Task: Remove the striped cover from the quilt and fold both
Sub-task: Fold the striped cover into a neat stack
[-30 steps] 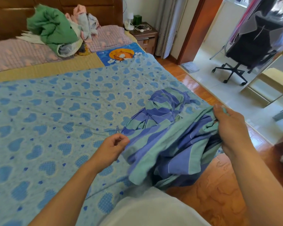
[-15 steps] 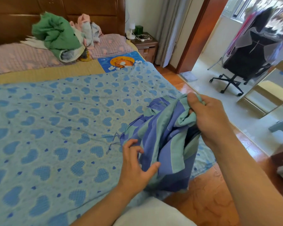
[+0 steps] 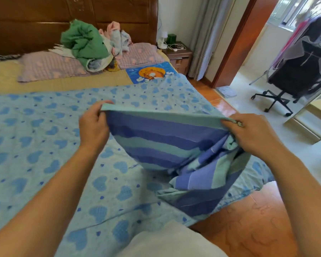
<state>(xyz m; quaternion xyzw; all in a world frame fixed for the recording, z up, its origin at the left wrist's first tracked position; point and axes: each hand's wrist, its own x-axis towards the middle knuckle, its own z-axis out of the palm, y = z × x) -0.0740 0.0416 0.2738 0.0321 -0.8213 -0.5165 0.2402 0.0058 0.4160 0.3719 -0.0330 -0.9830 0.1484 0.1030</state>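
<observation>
The striped cover (image 3: pixel 161 143) is off the quilt (image 3: pixel 44 145) and held up over the near right part of the bed, stretched between 2 hands along its pale green top edge. The left hand (image 3: pixel 94 125) pinches 1 end of that edge, thumb and curled fingers closed on the cloth just at the corner, and the right hand (image 3: pixel 252 132) pinches the other end in the same way, with a small bunch of fabric poking out between thumb and fingers. Holding it by 2 points pulls the edge taut into a straight line, which looks like the way to find a clean side before folding. Below that line the cover hangs in a smooth curve of blue and green bands near the left hand, while under the right hand it is gathered and twisted, trailing down onto the quilt and over the side of the bed toward the wooden floor (image 3: pixel 248 225). The quilt, light blue with darker hearts, lies spread flat across the bed, not yet folded, so it serves as a work surface for now. My judgement is that removal is done and folding of the cover is only starting; the bunched right side needs shaking out first, or the fold will trap creases.
</observation>
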